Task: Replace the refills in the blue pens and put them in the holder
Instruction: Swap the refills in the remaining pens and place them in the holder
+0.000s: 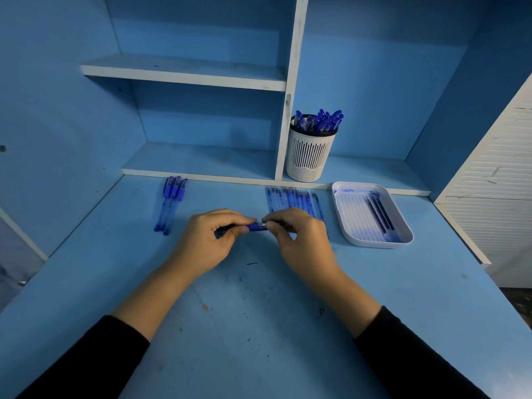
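Both hands hold one blue pen (257, 226) level above the desk's middle. My left hand (213, 237) grips its barrel, most of which the fingers hide. My right hand (299, 234) pinches the metal tip end beside the blue grip. Three capped blue pens (170, 204) lie side by side at the back left. A row of several refills (293, 201) lies behind my right hand, partly hidden by it. A white slotted holder (309, 152) on the low shelf is full of several blue pens.
A white tray (345, 214) at the right holds a few dark refills (381, 216). The blue desk (259, 326) is ink-stained. Shelves and a white upright divider (285, 133) stand behind. A white slatted panel (495, 180) borders the right side.
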Demonstrator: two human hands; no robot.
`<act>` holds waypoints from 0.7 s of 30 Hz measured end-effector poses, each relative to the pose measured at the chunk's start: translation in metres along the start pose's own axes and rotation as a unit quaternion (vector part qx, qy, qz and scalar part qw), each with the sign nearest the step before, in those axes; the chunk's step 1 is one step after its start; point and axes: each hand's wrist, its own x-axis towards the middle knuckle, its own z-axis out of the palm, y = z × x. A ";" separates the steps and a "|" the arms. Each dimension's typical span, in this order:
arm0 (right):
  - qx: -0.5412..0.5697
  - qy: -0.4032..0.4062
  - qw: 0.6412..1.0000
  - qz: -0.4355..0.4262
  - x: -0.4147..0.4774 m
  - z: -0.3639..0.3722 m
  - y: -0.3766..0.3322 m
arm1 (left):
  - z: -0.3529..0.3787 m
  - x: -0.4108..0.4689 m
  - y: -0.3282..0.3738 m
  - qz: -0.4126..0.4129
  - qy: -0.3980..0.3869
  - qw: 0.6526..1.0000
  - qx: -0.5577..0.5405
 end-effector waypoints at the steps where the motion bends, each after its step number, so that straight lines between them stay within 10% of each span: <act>1: 0.004 0.011 1.000 -0.004 0.001 0.000 -0.003 | -0.001 0.002 0.001 0.000 0.007 1.000 -0.008; 14: 0.159 0.160 0.974 -0.034 0.017 -0.042 -0.018 | 0.007 0.017 0.001 -0.068 0.036 0.995 -0.070; 21: 0.118 0.355 0.917 -0.136 0.068 -0.109 -0.042 | 0.023 0.049 -0.028 -0.111 -0.102 0.965 0.213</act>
